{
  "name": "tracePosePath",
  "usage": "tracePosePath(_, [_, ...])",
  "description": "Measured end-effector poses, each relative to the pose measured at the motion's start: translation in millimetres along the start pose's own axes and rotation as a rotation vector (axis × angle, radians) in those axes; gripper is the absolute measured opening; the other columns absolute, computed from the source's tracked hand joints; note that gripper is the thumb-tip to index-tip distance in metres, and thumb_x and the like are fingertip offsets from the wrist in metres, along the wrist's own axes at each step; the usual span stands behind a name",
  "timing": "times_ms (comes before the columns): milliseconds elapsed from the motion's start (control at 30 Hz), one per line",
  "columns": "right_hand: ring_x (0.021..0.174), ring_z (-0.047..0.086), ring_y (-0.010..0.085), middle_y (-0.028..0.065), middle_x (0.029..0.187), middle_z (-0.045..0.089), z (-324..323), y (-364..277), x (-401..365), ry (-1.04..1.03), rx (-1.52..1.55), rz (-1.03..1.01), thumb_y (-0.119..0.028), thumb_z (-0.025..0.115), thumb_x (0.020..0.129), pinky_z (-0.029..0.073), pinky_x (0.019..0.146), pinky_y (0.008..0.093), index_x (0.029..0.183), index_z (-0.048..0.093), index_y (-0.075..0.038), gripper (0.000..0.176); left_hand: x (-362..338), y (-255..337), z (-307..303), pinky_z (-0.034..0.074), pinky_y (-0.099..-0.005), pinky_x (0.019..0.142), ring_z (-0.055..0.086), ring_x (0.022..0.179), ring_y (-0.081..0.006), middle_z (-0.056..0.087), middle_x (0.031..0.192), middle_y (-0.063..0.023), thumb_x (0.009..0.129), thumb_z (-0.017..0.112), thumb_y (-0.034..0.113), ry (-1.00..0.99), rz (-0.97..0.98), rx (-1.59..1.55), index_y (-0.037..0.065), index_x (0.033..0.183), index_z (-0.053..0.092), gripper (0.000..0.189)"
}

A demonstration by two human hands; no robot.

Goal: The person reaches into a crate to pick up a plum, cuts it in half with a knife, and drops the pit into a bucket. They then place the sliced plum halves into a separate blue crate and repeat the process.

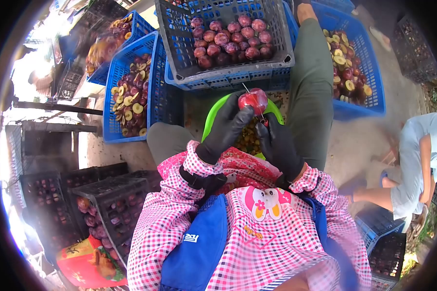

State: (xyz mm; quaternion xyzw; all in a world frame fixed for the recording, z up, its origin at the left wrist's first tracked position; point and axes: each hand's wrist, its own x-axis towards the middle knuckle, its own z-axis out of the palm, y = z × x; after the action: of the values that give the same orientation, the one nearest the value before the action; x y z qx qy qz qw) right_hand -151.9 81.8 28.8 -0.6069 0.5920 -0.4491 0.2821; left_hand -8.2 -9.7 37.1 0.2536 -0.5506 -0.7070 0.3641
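Note:
My left hand (224, 127), in a black glove, is closed round a red plum (254, 102) above a bright green basin (212, 115). A thin metal rod (246, 88) sticks out above the plum and shows again below it, so it seems to run through the fruit. My right hand (280, 148), also black-gloved, pinches the rod's lower end, where a small red part shows at the fingertips. Small yellowish-brown pieces (249, 140) lie in the basin between my knees.
Whole plums (232, 38) fill part of a black crate (286, 60) stacked on a blue one ahead. Blue crates of cut plums stand left (112, 104) and right (374, 92). Black plum crates (112, 186) stand lower left. Another person (417, 165) is at the right.

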Motion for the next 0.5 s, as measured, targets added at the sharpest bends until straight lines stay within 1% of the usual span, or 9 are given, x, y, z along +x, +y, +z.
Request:
tracePosePath(33, [0.068,0.06,0.0383,0.0206,0.077,0.06,0.5,0.9,0.2,-0.026,0.094,0.056,-0.02,0.052,0.097,0.044,0.06,0.0439,0.113,0.049,0.001,0.027,1.4,2.2,-4.7,0.042,-0.0337,0.098,0.053,0.115,-0.0193,0.056,0.123,-0.0114,0.095,0.061,0.035,0.011,0.163,0.442,0.003,0.13,0.046,0.05])
tracePosePath(100, [0.067,0.06,0.0359,0.0193,0.076,0.06,-3.3,1.3,5.1,-0.05,0.185,0.109,-0.022,0.053,0.097,0.044,0.061,0.0429,0.114,0.049,0.001,0.028,9.3,-2.6,-19.2,0.04,-0.0338,0.101,0.051,0.118,-0.0187,0.055,0.126,-0.0112,0.095,0.059,0.037,-0.021,0.192,0.552,0.002,0.132,0.046,0.053])
tracePosePath(167, [0.069,0.061,0.0261,0.0142,0.077,0.06,-10.6,2.2,12.0,-0.247,0.411,0.491,-0.023,0.056,0.096,0.046,0.064,0.0404,0.116,0.05,0.0,0.031,8.8,-12.1,-26.9,0.037,-0.0339,0.104,0.049,0.121,-0.018,0.054,0.13,-0.011,0.096,0.057,0.039,-0.051,0.213,0.664,0.002,0.134,0.046,0.055])
tracePosePath(200, [0.069,0.061,0.0261,0.0142,0.077,0.06,-10.2,3.4,8.5,-0.245,0.414,0.488,-0.023,0.056,0.096,0.046,0.064,0.0404,0.116,0.05,0.0,0.031,9.4,-11.8,-27.7,0.038,-0.0344,0.104,0.049,0.121,-0.0184,0.054,0.129,-0.0105,0.096,0.056,0.039,-0.045,0.109,0.51,0.002,0.135,0.046,0.055])
tracePosePath(267, [0.076,0.062,0.0186,0.0099,0.08,0.062,-8.4,5.4,-3.2,0.176,0.338,0.2,-0.029,0.067,0.09,0.048,0.069,0.0364,0.115,0.052,-0.001,0.04,7.1,-14.3,-27.2,0.038,-0.035,0.104,0.05,0.12,-0.0187,0.055,0.128,-0.0099,0.097,0.055,0.039,-0.033,-0.001,0.348,0.002,0.135,0.045,0.054])
tracePosePath(333, [0.076,0.063,0.0185,0.0103,0.08,0.062,-22.9,-4.9,15.6,0.196,0.173,0.075,-0.03,0.072,0.086,0.049,0.069,0.0348,0.116,0.053,-0.001,0.046,2.6,-12.3,-18.7,0.041,-0.0356,0.102,0.052,0.118,-0.0193,0.055,0.127,-0.0093,0.1,0.049,0.042,-0.15,-0.118,-0.218,0.002,0.135,0.046,0.054])
tracePosePath(400, [0.077,0.064,0.0185,0.0108,0.081,0.063,-27.9,-7.7,30.4,0.214,0.007,-0.07,-0.032,0.077,0.081,0.05,0.069,0.0333,0.116,0.054,0.0,0.052,-3.2,-10.1,0.5,0.042,-0.0331,0.099,0.054,0.114,-0.018,0.056,0.124,-0.0085,0.102,0.043,0.043,-0.064,-0.16,-0.141,0.002,0.131,0.048,0.051])
tracePosePath(433, [0.075,0.065,0.0198,0.0115,0.082,0.064,-24.5,-6.8,31.1,0.17,0.093,-0.008,-0.034,0.079,0.077,0.051,0.069,0.0332,0.116,0.055,-0.001,0.057,-6.7,-11.8,8.4,0.044,-0.0305,0.095,0.055,0.11,-0.0166,0.057,0.121,-0.0078,0.104,0.036,0.044,0.028,-0.214,-0.065,0.002,0.128,0.051,0.051])
tracePosePath(500, [0.074,0.066,0.0211,0.0122,0.084,0.064,-20.8,-8.7,29.2,0.122,0.184,0.061,-0.035,0.082,0.073,0.052,0.068,0.0331,0.116,0.055,-0.001,0.061,-9.4,-29.7,9.0,0.045,-0.0309,0.093,0.056,0.106,-0.0152,0.058,0.119,-0.0071,0.105,0.035,0.04,-0.01,-0.137,-0.049,0.001,0.128,0.051,0.048])
